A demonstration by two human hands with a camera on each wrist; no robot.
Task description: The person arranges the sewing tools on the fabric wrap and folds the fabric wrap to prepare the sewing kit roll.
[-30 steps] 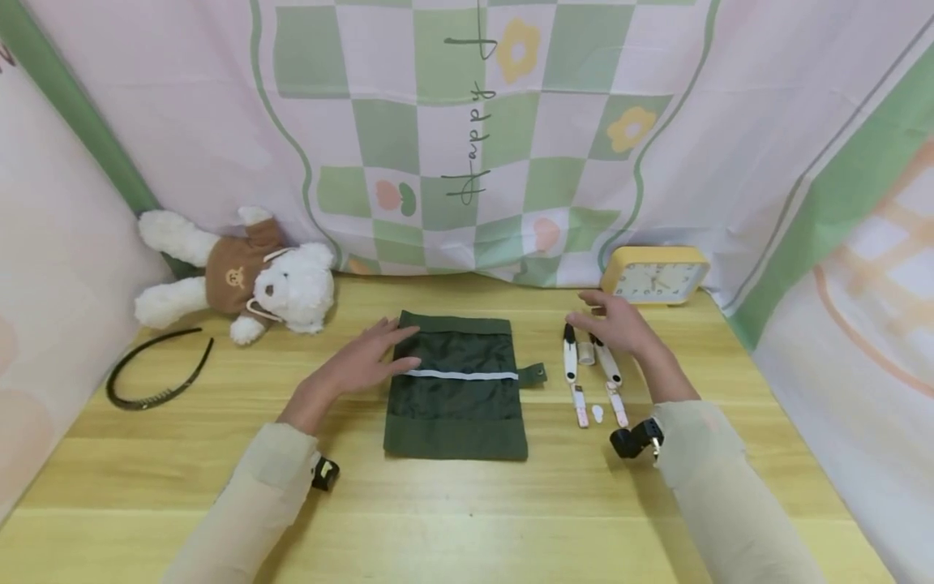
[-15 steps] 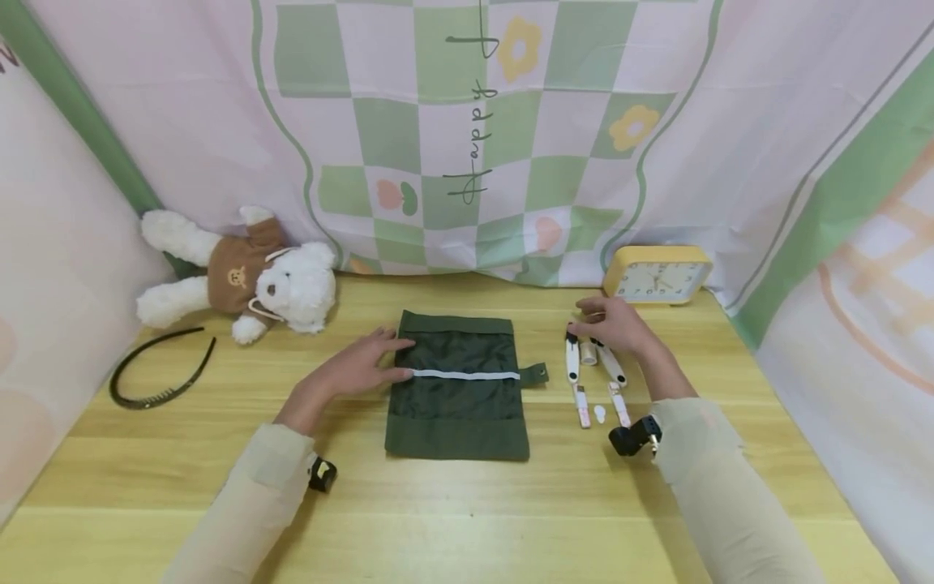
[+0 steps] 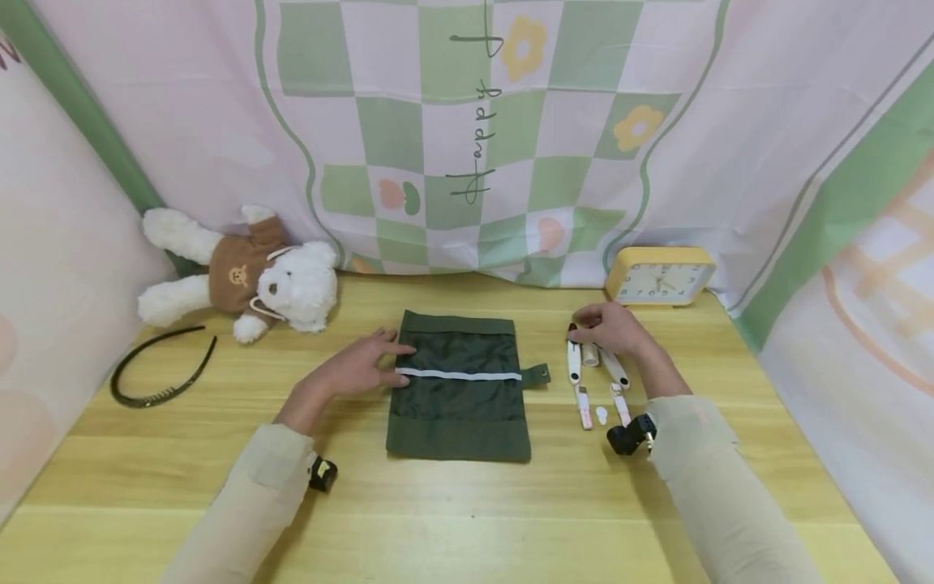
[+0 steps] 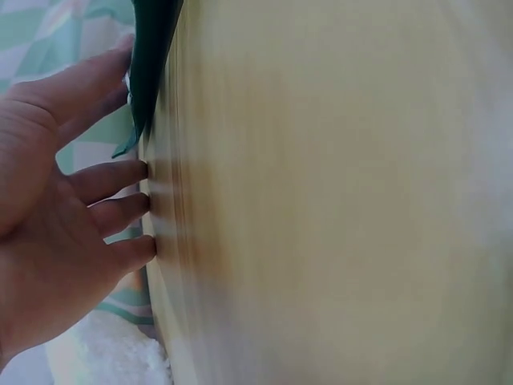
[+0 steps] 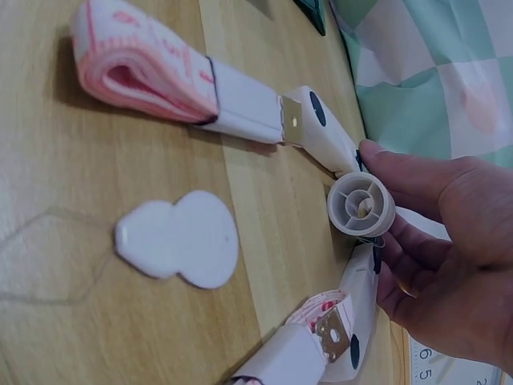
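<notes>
A dark green fabric pouch (image 3: 460,397) lies unfolded on the table, a white strip across its middle. My left hand (image 3: 353,365) rests at its left edge, thumb and index finger on the cloth; in the left wrist view the other fingertips touch the table. My right hand (image 3: 613,328) pinches the black tip of the left slim white tool (image 3: 573,362) between thumb and fingers. Beside it are a thread spool (image 5: 361,204), a second white tool (image 5: 362,285), two folded pink-and-white measuring tapes (image 5: 148,68) and a white needle threader (image 5: 180,239).
A white plush bear (image 3: 299,288) in a brown top lies at the back left, with a black headband (image 3: 164,397) in front of it. A yellow clock (image 3: 660,276) stands close behind my right hand. Patterned cloth (image 3: 474,138) hangs along the table's back edge.
My right thumb and fingers have come down and closed on the tool's black tip. The left hand has drawn slightly left toward the pouch's edge.
</notes>
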